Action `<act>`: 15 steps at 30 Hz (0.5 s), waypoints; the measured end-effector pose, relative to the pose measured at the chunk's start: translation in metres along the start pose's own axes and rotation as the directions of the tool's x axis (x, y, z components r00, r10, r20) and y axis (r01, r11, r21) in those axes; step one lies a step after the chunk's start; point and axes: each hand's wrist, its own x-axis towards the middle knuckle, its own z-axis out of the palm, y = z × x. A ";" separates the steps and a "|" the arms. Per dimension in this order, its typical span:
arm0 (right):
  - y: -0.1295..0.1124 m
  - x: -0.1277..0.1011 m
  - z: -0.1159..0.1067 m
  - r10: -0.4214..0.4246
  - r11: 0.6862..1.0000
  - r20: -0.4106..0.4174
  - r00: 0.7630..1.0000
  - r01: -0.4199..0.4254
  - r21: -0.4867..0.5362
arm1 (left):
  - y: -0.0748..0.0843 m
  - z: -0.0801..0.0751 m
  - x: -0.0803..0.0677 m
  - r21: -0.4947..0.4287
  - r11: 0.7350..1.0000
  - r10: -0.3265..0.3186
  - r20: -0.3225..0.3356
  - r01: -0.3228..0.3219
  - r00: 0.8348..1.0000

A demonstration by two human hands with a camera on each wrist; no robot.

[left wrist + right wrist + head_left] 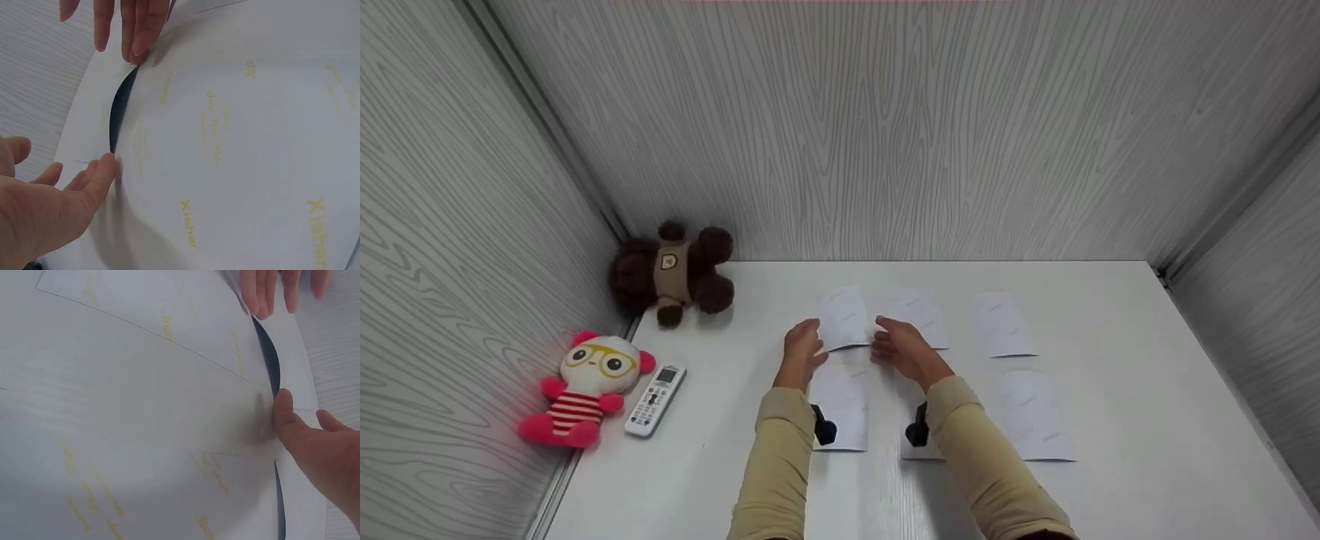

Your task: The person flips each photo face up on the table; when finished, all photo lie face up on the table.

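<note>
White table (1140,420) across lower frame. Bowed photo-paper sheet (842,319) at frame centre; step looks like squaring it, next move likely calling for light, even contact or release. Left hand (801,352), right hand (906,349) flank it, fingers extended, clamped on nothing, fingertips at ends of near edge.

Before you: one table (1140,375), white, smooth. Behind the table: one back wall (840,135), grey, wavy wood-grain pattern. Left of the table: one left wall (435,247), same pattern. Right of it: one right wall (1286,277), likewise. Rising from your table's far corners: two grey strips (544,120). Light: pale, soft.
</note>
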 end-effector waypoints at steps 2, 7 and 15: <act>0.000 0.000 0.000 0.000 1.000 0.008 1.000 0.000 0.003 | 0.000 0.000 0.001 -0.007 1.000 -0.003 -0.014 0.003 1.000; -0.002 -0.003 0.001 -0.015 1.000 0.021 1.000 0.015 -0.025 | 0.001 0.001 0.001 0.042 0.999 0.008 -0.051 -0.006 0.999; -0.013 -0.009 0.001 -0.087 0.975 0.041 0.995 0.094 -0.200 | 0.009 0.000 0.000 0.232 0.966 0.141 -0.109 -0.113 0.984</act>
